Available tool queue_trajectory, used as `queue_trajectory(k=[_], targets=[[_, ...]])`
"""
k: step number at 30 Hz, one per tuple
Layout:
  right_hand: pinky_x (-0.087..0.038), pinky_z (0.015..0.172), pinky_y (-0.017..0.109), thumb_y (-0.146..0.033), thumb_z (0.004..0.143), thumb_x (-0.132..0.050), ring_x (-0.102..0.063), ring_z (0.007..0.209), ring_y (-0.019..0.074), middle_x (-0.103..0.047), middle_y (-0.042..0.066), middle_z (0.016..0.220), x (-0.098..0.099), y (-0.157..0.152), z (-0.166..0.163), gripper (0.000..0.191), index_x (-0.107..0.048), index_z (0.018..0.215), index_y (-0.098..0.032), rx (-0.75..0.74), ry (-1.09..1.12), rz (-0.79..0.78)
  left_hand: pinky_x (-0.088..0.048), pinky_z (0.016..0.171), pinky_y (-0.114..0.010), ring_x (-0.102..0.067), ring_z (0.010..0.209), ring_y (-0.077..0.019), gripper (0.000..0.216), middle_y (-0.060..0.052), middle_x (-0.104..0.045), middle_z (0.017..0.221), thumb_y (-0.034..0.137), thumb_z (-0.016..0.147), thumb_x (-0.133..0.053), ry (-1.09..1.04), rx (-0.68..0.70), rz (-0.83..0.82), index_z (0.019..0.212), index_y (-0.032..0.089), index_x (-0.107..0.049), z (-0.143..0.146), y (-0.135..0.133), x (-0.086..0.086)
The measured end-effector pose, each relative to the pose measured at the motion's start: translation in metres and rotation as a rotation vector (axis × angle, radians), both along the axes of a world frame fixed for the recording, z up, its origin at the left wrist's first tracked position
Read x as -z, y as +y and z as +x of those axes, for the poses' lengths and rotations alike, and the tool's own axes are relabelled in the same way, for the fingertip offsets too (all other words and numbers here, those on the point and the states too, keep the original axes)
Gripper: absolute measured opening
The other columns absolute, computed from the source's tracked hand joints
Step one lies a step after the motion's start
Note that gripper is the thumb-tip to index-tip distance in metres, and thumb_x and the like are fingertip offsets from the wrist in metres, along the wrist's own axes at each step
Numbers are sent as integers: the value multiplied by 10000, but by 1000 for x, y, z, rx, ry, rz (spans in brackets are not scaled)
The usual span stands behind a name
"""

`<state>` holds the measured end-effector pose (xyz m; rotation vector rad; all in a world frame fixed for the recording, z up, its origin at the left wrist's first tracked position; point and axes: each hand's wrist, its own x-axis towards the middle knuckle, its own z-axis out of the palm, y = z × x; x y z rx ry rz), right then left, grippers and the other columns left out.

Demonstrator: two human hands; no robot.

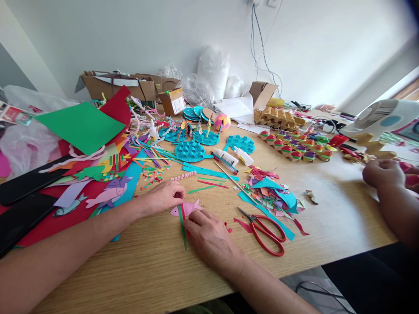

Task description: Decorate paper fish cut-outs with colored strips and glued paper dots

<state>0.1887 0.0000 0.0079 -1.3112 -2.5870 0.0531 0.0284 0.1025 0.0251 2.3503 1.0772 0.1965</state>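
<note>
1. the pink paper fish lies flat on the wooden table, near its front edge, with a green paper strip laid across it and running toward the person.
2. the left hand pinches the strip's top end against the fish; the right hand presses fingertips down beside the fish, holding nothing.
3. the strip could skew or slide off the fish if either hand shifts, since it is thin and loose.
4. the red scissors lie open just right of the right hand; a careless sweep could catch the blades.
5. a co-worker's hand at the far right is well apart, no likely interference.
</note>
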Motion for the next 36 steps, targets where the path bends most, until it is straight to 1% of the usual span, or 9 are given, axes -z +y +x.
queue_trajectory(k=[5, 9, 12, 20, 28, 32, 34, 36], targets=[[-358, 663, 241, -148, 835, -489, -481, 782, 156, -557, 16, 844, -2, 0, 0, 82, -557, 814, -188, -10, -22, -1, -328, 542, -207, -500, 659, -136, 90, 19, -581, 659, 198, 699, -502, 14, 0, 4, 655, 176, -577, 0, 0, 1], [-360, 662, 243, -147, 842, -478, -485, 778, 158, -560, 20, 837, -2, 0, 0, 97, -560, 815, -191, -9, -27, -6, -321, 531, -208, -495, 648, -133, 92, 23, -569, 645, 197, 694, -501, 19, 2, 12, 637, 177, -569, 1, 1, 2], [-361, 653, 246, -143, 842, -476, -485, 777, 161, -560, 21, 831, -2, 0, -1, 102, -562, 817, -192, -12, -25, -9, -326, 532, -208, -498, 654, -135, 92, 18, -578, 664, 206, 695, -498, 27, -5, 14, 658, 177, -577, 1, 1, 2], [-363, 673, 247, -138, 839, -474, -476, 775, 158, -553, 21, 831, 0, 0, 0, 96, -551, 809, -188, -26, -28, 13, -315, 525, -221, -505, 630, -136, 96, 8, -587, 660, 180, 669, -479, 56, -17, 22, 653, 168, -573, 4, 1, -2], [-374, 694, 258, -128, 835, -468, -468, 784, 161, -542, 27, 835, -1, -2, -1, 95, -544, 807, -176, -35, -43, 5, -313, 504, -215, -511, 615, -133, 99, 20, -573, 653, 202, 652, -465, 60, 11, 3, 654, 183, -562, 2, 6, 2], [-384, 727, 264, -150, 837, -475, -469, 807, 158, -541, 36, 838, -6, -9, -2, 86, -553, 809, -175, -27, -9, -59, -323, 512, -211, -513, 623, -130, 100, 26, -573, 655, 183, 645, -461, 58, 22, 0, 641, 183, -561, 2, 6, 1], [-390, 745, 269, -229, 847, -482, -469, 830, 160, -541, 38, 852, -13, -16, -1, 97, -564, 825, -182, -18, 27, -127, -322, 508, -211, -512, 617, -130, 102, 26, -571, 642, 171, 640, -462, 61, 17, 4, 633, 179, -564, 2, 5, 1], [-394, 756, 277, -334, 837, -500, -466, 856, 169, -539, 40, 882, -22, -25, 1, 162, -575, 845, -191, -19, 72, -208, -322, 500, -211, -517, 608, -130, 112, 25, -578, 636, 165, 641, -467, 63, 6, 7, 647, 178, -579, 3, 5, 1]])
